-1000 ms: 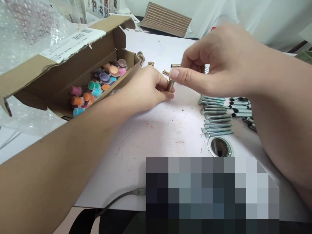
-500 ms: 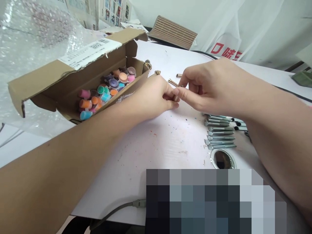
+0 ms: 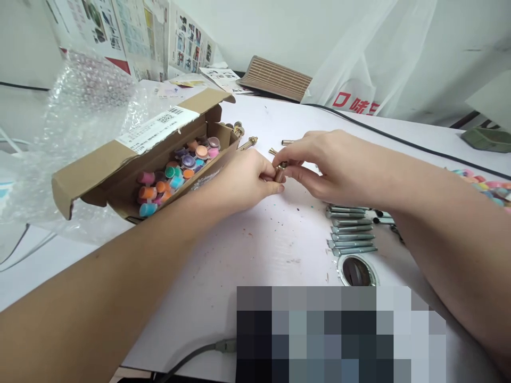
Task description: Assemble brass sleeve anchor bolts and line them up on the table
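Observation:
My left hand [image 3: 247, 181] is closed, with thumb and fingertips pinching a small copper-coloured metal sleeve [image 3: 280, 175] low over the white table. Right above it, my right hand [image 3: 335, 162] is closed in a pinch around a small brass-coloured nut [image 3: 282, 165] at the sleeve's upper end. Fingers partly hide both parts. Just behind the fingertips shows the flared end of a brass-coloured bolt [image 3: 273, 151]. Another metal sleeve [image 3: 286, 142] lies beyond my right fingers. A brass-coloured expansion bolt with a nut [image 3: 249, 142] rests behind my left hand, beside the box.
An open cardboard box [image 3: 85, 165] holding small colourful paint pots [image 3: 187, 162] stands left, against bubble wrap [image 3: 99, 96]. Steel bolts [image 3: 353, 230] lie in a row at right, above a round metal-rimmed object [image 3: 357, 271]. A black cable [image 3: 399, 130] crosses the back. A blurred-out block covers the front.
The view has shifted, so the back wall and far right show more. My right fingertips have come in closer over the piece in my left hand, and the nut now shows between them.

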`<state>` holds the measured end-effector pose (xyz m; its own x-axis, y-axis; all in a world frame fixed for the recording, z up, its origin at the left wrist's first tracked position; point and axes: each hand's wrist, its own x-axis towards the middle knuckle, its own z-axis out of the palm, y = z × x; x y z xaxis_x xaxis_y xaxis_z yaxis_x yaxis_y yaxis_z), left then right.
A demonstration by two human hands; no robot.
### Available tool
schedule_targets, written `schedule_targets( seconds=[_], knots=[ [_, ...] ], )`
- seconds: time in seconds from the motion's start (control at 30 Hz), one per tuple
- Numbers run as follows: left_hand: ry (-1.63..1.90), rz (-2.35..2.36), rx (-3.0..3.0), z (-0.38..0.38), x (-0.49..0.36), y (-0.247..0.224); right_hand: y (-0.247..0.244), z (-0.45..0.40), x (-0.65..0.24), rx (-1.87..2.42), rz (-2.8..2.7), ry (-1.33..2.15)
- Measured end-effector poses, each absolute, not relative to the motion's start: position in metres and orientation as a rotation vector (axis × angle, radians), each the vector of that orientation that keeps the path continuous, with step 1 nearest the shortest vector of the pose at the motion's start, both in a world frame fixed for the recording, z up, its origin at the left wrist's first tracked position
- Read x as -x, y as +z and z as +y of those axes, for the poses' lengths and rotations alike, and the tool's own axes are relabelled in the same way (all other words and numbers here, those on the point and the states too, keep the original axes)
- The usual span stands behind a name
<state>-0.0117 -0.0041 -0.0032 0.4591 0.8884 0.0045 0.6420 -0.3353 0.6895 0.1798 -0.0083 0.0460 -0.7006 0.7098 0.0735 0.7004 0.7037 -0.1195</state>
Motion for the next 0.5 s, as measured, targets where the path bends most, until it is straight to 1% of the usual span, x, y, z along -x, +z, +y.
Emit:
schedule_targets(
  seconds=[0.23,0.5],
  knots=[
    [0.557,1.22,-2.098,-0.0043,0.0121,-0.0053,0.0419,-0.0053,-0.1766,1.323,-2.752,-0.026],
    [0.575,1.185,-2.112,-0.002,0.0111,-0.0082,0.0393,-0.0041,-0.1832,1.183,-2.754,0.131]
  ],
)
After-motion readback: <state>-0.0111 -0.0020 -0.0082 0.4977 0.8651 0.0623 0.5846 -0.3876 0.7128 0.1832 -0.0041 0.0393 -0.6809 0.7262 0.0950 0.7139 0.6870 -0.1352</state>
